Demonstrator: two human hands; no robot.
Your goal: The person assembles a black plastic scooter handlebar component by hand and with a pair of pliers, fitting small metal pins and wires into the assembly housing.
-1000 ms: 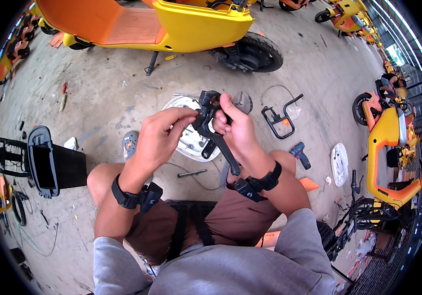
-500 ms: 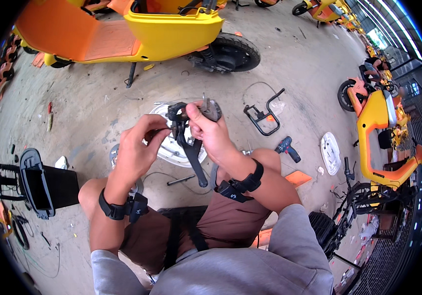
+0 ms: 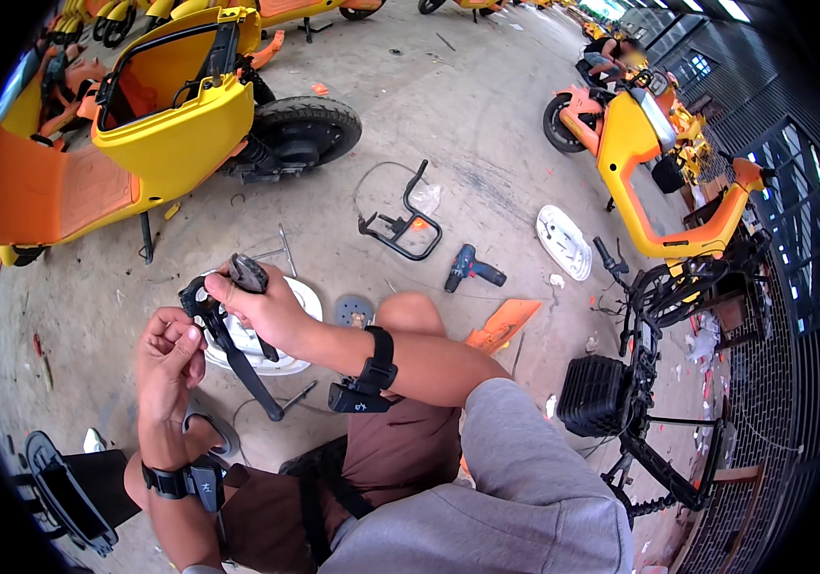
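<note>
My right hand (image 3: 252, 301) is closed around a black brake lever (image 3: 245, 376), holding it by the bracket end while the long blade slants down toward my knees. A dark grey piece (image 3: 249, 275) also sticks out of the same grip; its kind is unclear. Just left of the bracket, my left hand (image 3: 169, 352) has thumb and forefinger pinched together. Whatever lies between those fingertips is too small to make out. Beneath both hands, a white oval cover (image 3: 312, 308) lies on the floor, partly hidden.
A cordless drill (image 3: 470, 270), a black tubular frame (image 3: 419, 249), an orange panel (image 3: 502, 325) and another white cover (image 3: 563, 243) lie to the right. One yellow scooter (image 3: 175, 143) stands far left, another (image 3: 625, 163) at right. A person (image 3: 609, 59) crouches behind.
My view has swung right, so the scene sits further left. My left fingers have drawn back a little from the lever's bracket. My right hand keeps its hold.
</note>
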